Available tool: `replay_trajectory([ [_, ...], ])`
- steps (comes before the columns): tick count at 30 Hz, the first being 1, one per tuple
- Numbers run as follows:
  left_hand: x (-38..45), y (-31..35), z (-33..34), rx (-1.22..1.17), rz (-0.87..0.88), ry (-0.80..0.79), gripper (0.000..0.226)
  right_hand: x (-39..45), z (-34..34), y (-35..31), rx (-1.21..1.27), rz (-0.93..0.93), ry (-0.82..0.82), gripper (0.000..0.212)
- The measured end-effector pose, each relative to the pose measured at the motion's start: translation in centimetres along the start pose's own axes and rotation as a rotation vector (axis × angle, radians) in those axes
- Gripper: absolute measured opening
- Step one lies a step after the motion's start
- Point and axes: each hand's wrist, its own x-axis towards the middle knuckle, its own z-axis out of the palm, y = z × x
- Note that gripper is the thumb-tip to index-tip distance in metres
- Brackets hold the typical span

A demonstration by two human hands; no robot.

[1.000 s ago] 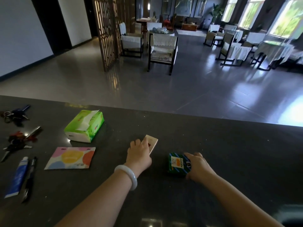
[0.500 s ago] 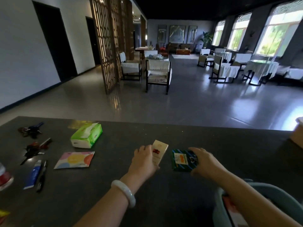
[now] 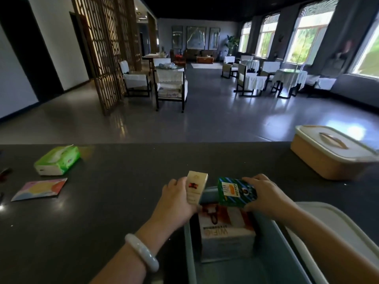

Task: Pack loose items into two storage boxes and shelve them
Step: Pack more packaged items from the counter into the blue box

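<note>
My left hand (image 3: 176,199) grips a small cream box (image 3: 195,187), held upright above the far rim of an open grey-blue storage box (image 3: 190,253). My right hand (image 3: 264,193) grips a small green box (image 3: 235,191) with blue stripes over the same rim. Inside the storage box lies a white carton (image 3: 225,236) with printed pictures. A second storage box (image 3: 320,160), beige with a white lid on it, stands at the counter's far right.
On the dark counter (image 3: 123,191) to the left lie a green tissue pack (image 3: 57,160) and a flat pastel packet (image 3: 39,188). A white lid (image 3: 328,218) lies right of the open box. Beyond the counter edge is a hall with chairs and tables.
Both hands lifted their small boxes off the counter and carried them right, over the open storage box. The view swung right, bringing both storage boxes into sight.
</note>
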Motion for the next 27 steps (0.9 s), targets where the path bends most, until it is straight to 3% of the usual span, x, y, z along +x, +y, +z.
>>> replay_trajectory([
  [12, -5.1, 3.7, 6.0, 0.341, -0.052, 0.198, 0.083, -2.5, 3.0, 2.1, 0.005, -0.109, 0.035, 0.07],
  [21, -6.1, 3.6, 7.8, 0.555, 0.019, 0.28, 0.057, -3.4, 4.7, 1.4, -0.01, -0.126, -0.099, 0.072],
  [27, -6.4, 3.6, 7.8, 0.596, 0.021, 0.368, 0.059, -3.6, 5.4, 1.2, -0.17, -0.101, 0.042, 0.073],
])
